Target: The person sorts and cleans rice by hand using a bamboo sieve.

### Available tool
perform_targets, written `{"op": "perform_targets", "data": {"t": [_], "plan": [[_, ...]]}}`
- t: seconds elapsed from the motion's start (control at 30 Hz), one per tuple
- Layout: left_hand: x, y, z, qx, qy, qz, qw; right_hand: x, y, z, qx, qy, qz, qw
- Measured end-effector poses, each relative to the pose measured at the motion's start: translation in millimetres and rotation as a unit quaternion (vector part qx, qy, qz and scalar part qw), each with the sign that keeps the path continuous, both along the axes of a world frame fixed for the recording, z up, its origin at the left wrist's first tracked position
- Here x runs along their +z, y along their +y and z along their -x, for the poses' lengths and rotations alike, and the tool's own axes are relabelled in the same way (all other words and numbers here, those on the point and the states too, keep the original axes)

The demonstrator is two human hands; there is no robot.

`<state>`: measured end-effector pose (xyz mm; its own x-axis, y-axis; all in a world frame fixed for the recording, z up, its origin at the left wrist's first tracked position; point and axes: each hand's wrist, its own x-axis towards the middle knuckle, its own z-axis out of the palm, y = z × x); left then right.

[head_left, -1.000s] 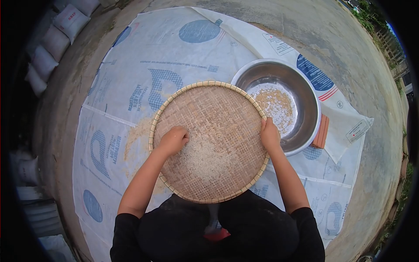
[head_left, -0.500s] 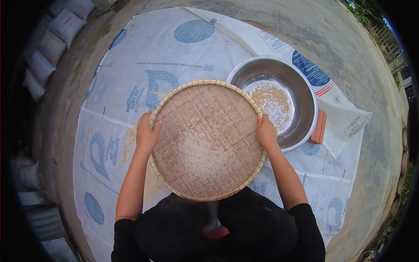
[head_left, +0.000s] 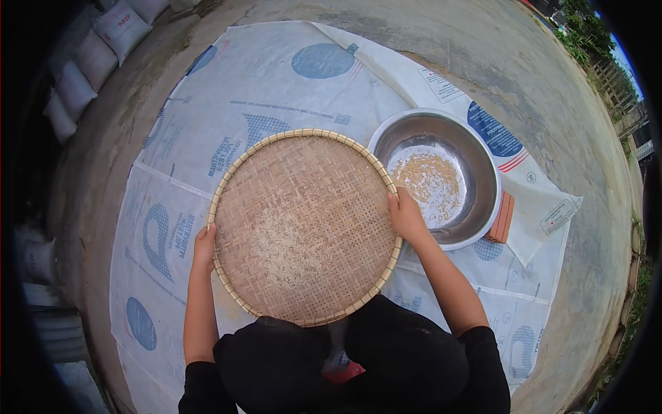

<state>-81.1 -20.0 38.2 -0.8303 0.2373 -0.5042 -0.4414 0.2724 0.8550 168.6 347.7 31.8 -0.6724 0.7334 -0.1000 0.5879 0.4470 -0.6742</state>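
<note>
A round woven bamboo winnowing tray (head_left: 358, 200) is held in front of my body, above the knees. My left hand (head_left: 205, 243) grips its left rim, and my right hand (head_left: 405, 212) grips the right rim with the thumb over the edge. Pale rice-like grains (head_left: 286, 248) lie in a loose patch at the tray's lower left middle, with thinner scatter around them. Just beyond my right hand stands a wide metal basin (head_left: 479, 186) with yellowish husks or grains (head_left: 431, 179) spread on its bottom.
Printed white plastic sheeting (head_left: 276, 90) covers the concrete ground (head_left: 448, 34). Reddish bricks (head_left: 502, 217) sit against the basin's right side. Several filled white sacks (head_left: 123, 29) line the far left, and plants (head_left: 586, 41) grow along the right edge.
The tray has shifted left with both hands still on its rim, and my left hand is lower. The grain patch has moved left with it. The camera view has shifted slightly.
</note>
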Motion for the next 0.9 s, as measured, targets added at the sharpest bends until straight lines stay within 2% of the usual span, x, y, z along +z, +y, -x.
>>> {"op": "perform_targets", "data": {"t": [0.03, 0.07, 0.1, 0.17, 0.2, 0.23, 0.27, 0.3, 0.37, 0.4, 0.43, 0.5, 0.57, 0.63, 0.7, 0.77, 0.8, 0.83, 0.9], "plan": [[3.2, -5.7, 0.9, -0.003, 0.024, -0.005, 1.000, -8.6, 6.5, 3.7, 0.019, 0.002, 0.008, 1.000], [-8.8, -4.1, 1.8, -0.049, 0.097, 0.065, 0.992, -9.7, 19.6, 5.8, 0.000, 0.002, 0.009, 1.000], [-16.3, -5.8, 5.2, -0.042, 0.099, 0.058, 0.992, -11.7, 26.2, 7.5, 0.006, 0.005, 0.002, 1.000], [-9.7, 15.4, -0.1, -0.069, 0.119, 0.069, 0.988, 2.0, 29.8, 5.0, -0.066, -0.063, -0.008, 0.996], [-3.7, 13.3, 4.1, -0.068, 0.117, 0.063, 0.989, 1.8, 20.1, 5.0, -0.050, -0.058, -0.009, 0.997], [5.3, 5.0, 12.2, -0.045, 0.051, 0.039, 0.997, 0.7, 17.1, 2.6, -0.050, -0.060, -0.014, 0.997], [15.2, 0.9, 18.6, -0.023, -0.012, 0.016, 1.000, -4.3, 15.1, 3.6, -0.001, -0.056, -0.013, 0.998], [18.3, 3.0, 15.9, -0.023, -0.012, 0.013, 1.000, -10.8, 14.2, 7.7, 0.049, -0.052, -0.011, 0.997], [22.9, 8.7, -11.3, -0.044, 0.129, 0.041, 0.990, -16.0, 24.0, 5.5, 0.069, -0.068, -0.017, 0.995], [22.1, 11.8, -17.4, -0.084, 0.158, 0.092, 0.980, -6.8, 25.1, 6.5, 0.005, -0.072, -0.011, 0.997], [16.7, 8.3, -10.8, -0.078, 0.160, 0.084, 0.980, 8.0, 28.3, 10.0, -0.061, -0.072, -0.010, 0.995], [1.7, -7.5, 9.6, -0.020, 0.113, 0.051, 0.992, 19.8, 9.0, 14.0, -0.036, -0.045, -0.025, 0.998], [10.6, -7.6, 10.2, -0.003, 0.082, 0.025, 0.996, 18.5, 0.8, 19.1, 0.026, 0.030, -0.072, 0.997], [6.5, -1.6, -19.7, -0.051, 0.185, 0.087, 0.977, 6.9, 20.4, 11.8, 0.046, -0.014, -0.053, 0.997], [-11.6, 12.4, -23.1, -0.077, 0.190, 0.095, 0.974, 14.9, 38.6, 12.6, -0.082, -0.092, -0.060, 0.991], [-53.7, 6.3, 4.0, -0.021, 0.129, 0.099, 0.987, 26.7, 18.1, 11.4, -0.074, -0.098, -0.088, 0.988], [-62.1, -6.1, 16.5, -0.037, 0.157, 0.108, 0.981, 29.5, 6.2, 11.1, -0.025, -0.089, -0.082, 0.992], [-51.8, -1.5, 12.7, -0.040, 0.155, 0.106, 0.981, 29.6, 1.5, 11.0, 0.025, -0.079, -0.075, 0.994], [-15.4, 4.4, -5.0, -0.073, 0.147, 0.128, 0.978, 5.7, 20.5, 4.5, 0.035, -0.076, -0.075, 0.994]]}}
